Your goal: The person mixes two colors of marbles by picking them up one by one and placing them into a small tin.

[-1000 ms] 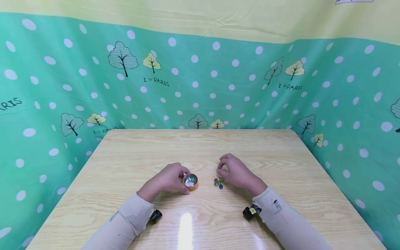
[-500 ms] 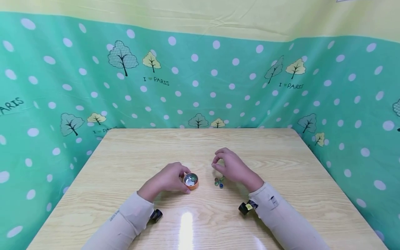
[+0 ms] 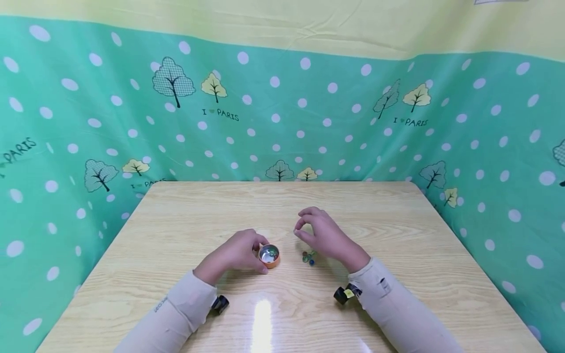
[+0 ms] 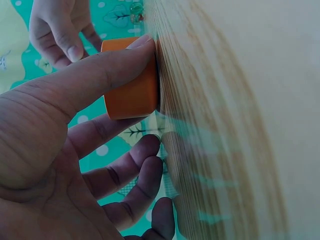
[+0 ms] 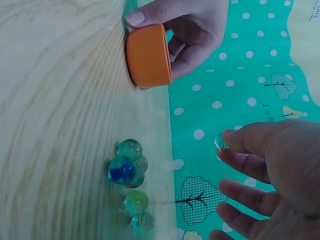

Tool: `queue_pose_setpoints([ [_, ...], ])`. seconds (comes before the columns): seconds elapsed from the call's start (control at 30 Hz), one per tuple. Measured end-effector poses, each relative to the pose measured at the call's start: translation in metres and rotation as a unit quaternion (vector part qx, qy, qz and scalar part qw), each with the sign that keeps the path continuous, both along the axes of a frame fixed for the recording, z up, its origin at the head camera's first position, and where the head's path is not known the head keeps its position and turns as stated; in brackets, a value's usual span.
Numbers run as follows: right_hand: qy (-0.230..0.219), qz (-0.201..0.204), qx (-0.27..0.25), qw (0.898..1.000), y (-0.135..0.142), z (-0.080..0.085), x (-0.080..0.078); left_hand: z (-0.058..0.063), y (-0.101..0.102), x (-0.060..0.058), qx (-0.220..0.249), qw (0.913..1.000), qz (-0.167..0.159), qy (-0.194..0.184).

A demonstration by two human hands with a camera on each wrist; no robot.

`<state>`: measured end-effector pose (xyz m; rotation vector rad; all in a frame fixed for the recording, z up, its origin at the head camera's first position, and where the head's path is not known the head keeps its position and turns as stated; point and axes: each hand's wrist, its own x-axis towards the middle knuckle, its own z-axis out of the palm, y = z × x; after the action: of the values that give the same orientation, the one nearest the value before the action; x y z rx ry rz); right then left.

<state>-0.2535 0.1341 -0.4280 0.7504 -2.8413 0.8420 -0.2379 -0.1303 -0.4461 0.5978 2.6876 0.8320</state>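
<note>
Left hand has fingers round the orange cup on the bench; right hand's fingers pinch a clear marble, raised, right of it. I'd expect light, hard, slippery: pinch mid-ball.

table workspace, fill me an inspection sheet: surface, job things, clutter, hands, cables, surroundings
Surface: wood-grain table, with a bright glare patch towards the person.
Job's things: orange cup upright, something green inside; loose marbles grouped on the table, apart from the cup.
Clutter: nothing seen.
Hands: left hand grips the cup; right hand pinches a clear greenish marble above the table.
Cables: nothing seen.
Surroundings: green dotted curtain with printed trees, yellow on top.
</note>
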Motion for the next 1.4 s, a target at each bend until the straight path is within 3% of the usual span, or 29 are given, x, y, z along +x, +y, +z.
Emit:
queue_pose_setpoints([
  [0.3,0.01,0.01,-0.024,1.0,-0.007,0.005,0.004,0.0,-0.002,0.0,0.003,1.0,0.001,0.002],
  [1.03,0.012,0.039,-0.051,0.998,-0.015,-0.009,0.006,0.0,-0.001,-0.002,-0.001,0.9998,-0.016,0.013],
  [1.4,0.009,0.052,-0.06,0.997,-0.02,-0.007,0.011,-0.001,-0.001,-0.001,0.004,1.0,0.005,0.002],
])
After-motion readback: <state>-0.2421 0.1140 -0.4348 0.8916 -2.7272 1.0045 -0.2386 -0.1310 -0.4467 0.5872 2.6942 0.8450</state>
